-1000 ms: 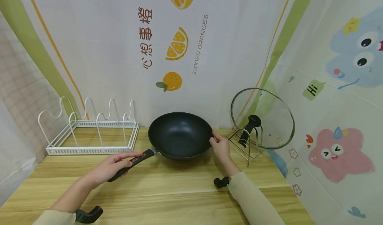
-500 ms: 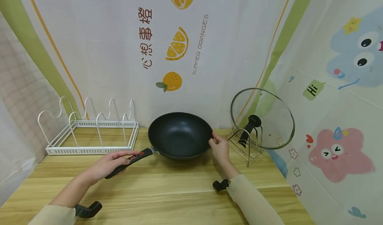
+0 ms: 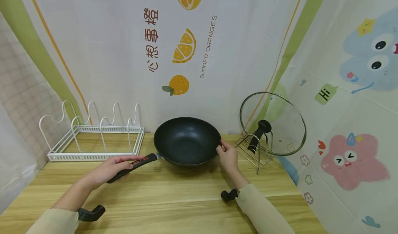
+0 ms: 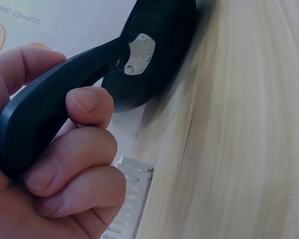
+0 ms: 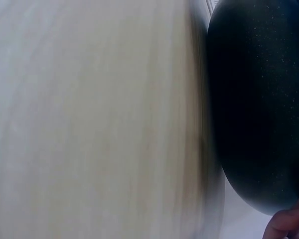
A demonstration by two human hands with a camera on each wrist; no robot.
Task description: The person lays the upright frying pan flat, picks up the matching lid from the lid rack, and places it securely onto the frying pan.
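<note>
A black wok (image 3: 186,142) stands at the back middle of the wooden table, its long handle (image 3: 141,163) pointing to the front left. My left hand (image 3: 109,171) grips that handle; in the left wrist view the fingers (image 4: 82,154) curl round it, below the riveted metal bracket (image 4: 139,55). At the wok's right rim my right hand (image 3: 228,156) pinches the edge between thumb and fingers. The right wrist view shows the wok's dark speckled outside (image 5: 259,109) close over the table, with fingertips (image 5: 286,221) at its lower edge.
To the left stands a white wire rack (image 3: 93,155) with upright loops. At the right, a gold wire stand (image 3: 258,158) holds a glass lid (image 3: 289,123) with a black knob (image 3: 264,125). A printed curtain (image 3: 124,54) hangs close behind the wok.
My left hand and the handle's end have shifted slightly up and to the left in the head view. The wok has turned a little; both hands keep their hold.
</note>
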